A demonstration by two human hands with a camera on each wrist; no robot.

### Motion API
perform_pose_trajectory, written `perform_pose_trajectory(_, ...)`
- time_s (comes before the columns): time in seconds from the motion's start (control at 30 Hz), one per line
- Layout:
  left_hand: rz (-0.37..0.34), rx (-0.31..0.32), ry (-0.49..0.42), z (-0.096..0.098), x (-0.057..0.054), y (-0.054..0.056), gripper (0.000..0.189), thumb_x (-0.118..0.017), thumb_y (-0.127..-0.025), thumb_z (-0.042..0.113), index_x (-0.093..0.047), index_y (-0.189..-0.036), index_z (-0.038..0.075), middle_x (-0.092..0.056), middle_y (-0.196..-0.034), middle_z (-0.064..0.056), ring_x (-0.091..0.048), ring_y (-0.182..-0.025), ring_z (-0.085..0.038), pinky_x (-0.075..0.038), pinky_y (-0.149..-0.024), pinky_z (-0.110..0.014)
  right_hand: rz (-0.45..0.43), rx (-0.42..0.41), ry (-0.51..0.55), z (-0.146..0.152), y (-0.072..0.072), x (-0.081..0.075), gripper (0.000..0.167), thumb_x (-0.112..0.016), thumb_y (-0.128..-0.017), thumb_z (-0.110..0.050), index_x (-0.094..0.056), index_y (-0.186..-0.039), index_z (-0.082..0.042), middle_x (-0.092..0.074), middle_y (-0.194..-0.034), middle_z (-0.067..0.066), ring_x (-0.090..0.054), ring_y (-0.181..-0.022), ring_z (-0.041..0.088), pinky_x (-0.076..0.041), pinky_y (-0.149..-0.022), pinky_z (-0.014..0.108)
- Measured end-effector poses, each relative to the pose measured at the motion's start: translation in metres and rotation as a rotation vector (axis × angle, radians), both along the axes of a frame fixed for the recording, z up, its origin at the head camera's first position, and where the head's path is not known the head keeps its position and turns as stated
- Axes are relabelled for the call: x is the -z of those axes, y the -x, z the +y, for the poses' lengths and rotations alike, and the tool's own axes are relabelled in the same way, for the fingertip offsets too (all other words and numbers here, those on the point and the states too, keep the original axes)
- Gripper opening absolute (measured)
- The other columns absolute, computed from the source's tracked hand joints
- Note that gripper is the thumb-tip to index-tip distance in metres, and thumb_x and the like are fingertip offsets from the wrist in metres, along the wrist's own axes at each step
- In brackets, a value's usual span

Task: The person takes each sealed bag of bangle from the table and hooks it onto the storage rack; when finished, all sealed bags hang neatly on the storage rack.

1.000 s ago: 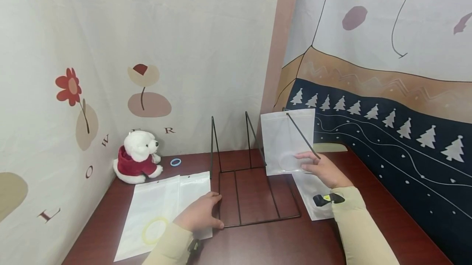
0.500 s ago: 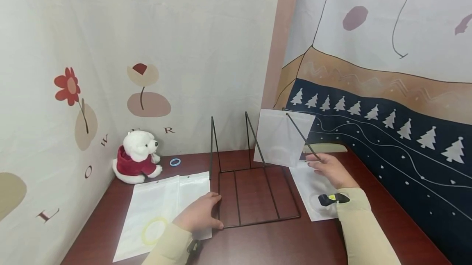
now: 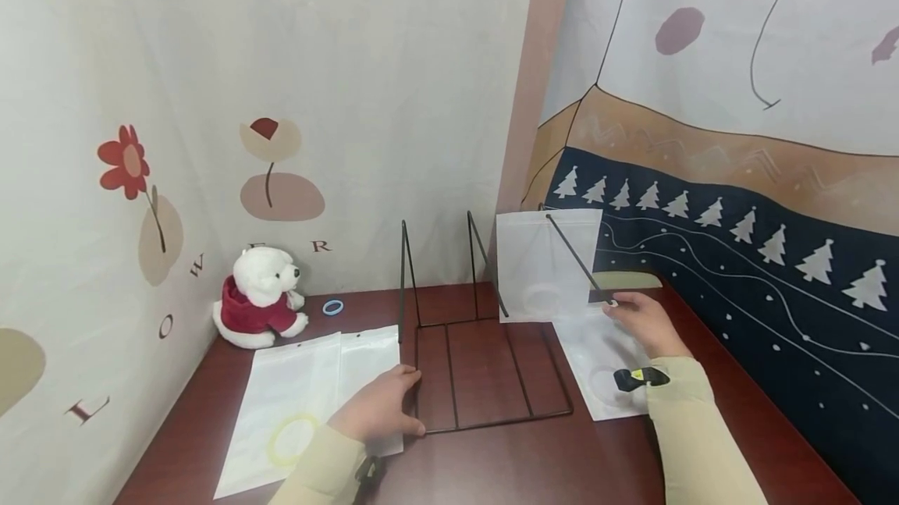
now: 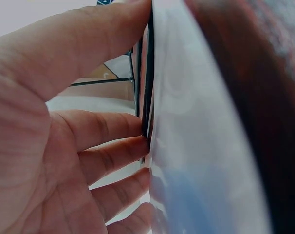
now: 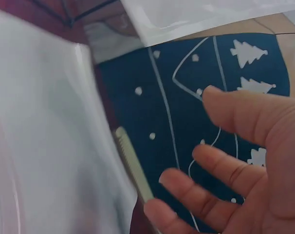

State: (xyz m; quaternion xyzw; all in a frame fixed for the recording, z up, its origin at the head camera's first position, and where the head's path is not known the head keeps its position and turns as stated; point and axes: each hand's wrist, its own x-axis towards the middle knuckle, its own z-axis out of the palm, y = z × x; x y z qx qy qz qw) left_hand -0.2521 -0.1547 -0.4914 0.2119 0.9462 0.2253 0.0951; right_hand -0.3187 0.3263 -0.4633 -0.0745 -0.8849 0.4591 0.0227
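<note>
A dark wire rack (image 3: 455, 384) with upright prongs stands on the table. My left hand (image 3: 379, 407) rests at its front left corner; the thumb and fingertips touch the side wire (image 4: 148, 78), close against a white plastic bag (image 4: 196, 126). A white zip bag (image 3: 544, 255) with a faint ring shape in it hangs on the rack's right prong (image 3: 570, 251). My right hand (image 3: 649, 325) is beside the tip of that prong, apart from the bag. In the right wrist view its fingers (image 5: 186, 192) are spread, with nothing between them.
Two overlapping white bags (image 3: 270, 380) lie left of the rack, one showing a yellow ring (image 3: 293, 417). Another white bag (image 3: 597, 360) lies under my right hand. A white toy bear (image 3: 263, 298) in red and a blue ring (image 3: 333, 307) are at the back left.
My right hand has drawn back to the right from the hanging bag. The bag swung left and returned, hanging straighter. My left hand has stayed on the rack's corner.
</note>
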Motion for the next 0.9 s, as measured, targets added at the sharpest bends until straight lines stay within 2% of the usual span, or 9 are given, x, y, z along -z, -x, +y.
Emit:
perform_pose_trajectory(0.1, -0.001, 0.006, 0.0, 0.0002, 0.0, 0.0005, 0.097, -0.094, -0.07, 0.035, -0.054, -0.147, -0.009, -0.051, -0.154, -0.026, -0.052, -0.141, -0.045, -0.042, -0.118, -0.059, -0.051, 0.043, -0.033, 0.003, -0.0004, 0.0043, 0.069, -0.067, -0.102, -0.031, -0.043, -0.154, 0.007, -0.048, -0.152, 0.036, -0.051, -0.136, 0.05, -0.042, -0.116, 0.064)
perform_pose_trajectory(0.23, 0.001, 0.011, 0.0, 0.0006, -0.0005, 0.0005, 0.097, -0.094, -0.07, 0.035, -0.054, -0.146, -0.009, -0.052, -0.153, -0.026, -0.052, -0.14, -0.045, -0.043, -0.118, -0.059, -0.077, 0.07, -0.063, 0.0059, -0.0023, 0.0077, 0.073, -0.07, -0.099, -0.029, -0.04, -0.153, 0.011, -0.043, -0.153, 0.039, -0.046, -0.138, 0.053, -0.039, -0.117, 0.066)
perform_pose_trajectory(0.53, 0.006, 0.0, -0.005, 0.0002, -0.0007, 0.0017, 0.096, -0.094, -0.07, 0.035, -0.055, -0.146, -0.009, -0.052, -0.153, -0.026, -0.052, -0.141, -0.045, -0.042, -0.119, -0.058, -0.164, 0.071, -0.069, 0.0096, -0.005, 0.0052, 0.079, -0.072, -0.097, -0.03, -0.037, -0.153, 0.013, -0.036, -0.156, 0.04, -0.044, -0.134, 0.055, -0.038, -0.116, 0.068)
perform_pose_trajectory(0.9, 0.0, -0.008, -0.003, 0.0001, 0.0011, 0.002, 0.096, -0.094, -0.07, 0.035, -0.055, -0.147, -0.009, -0.051, -0.154, -0.027, -0.052, -0.141, -0.045, -0.042, -0.119, -0.059, -0.202, 0.053, -0.171, 0.0104, -0.0065, 0.0087, 0.069, -0.078, -0.089, -0.019, -0.049, -0.142, 0.014, -0.053, -0.14, 0.038, -0.054, -0.117, 0.049, -0.047, -0.105, 0.068)
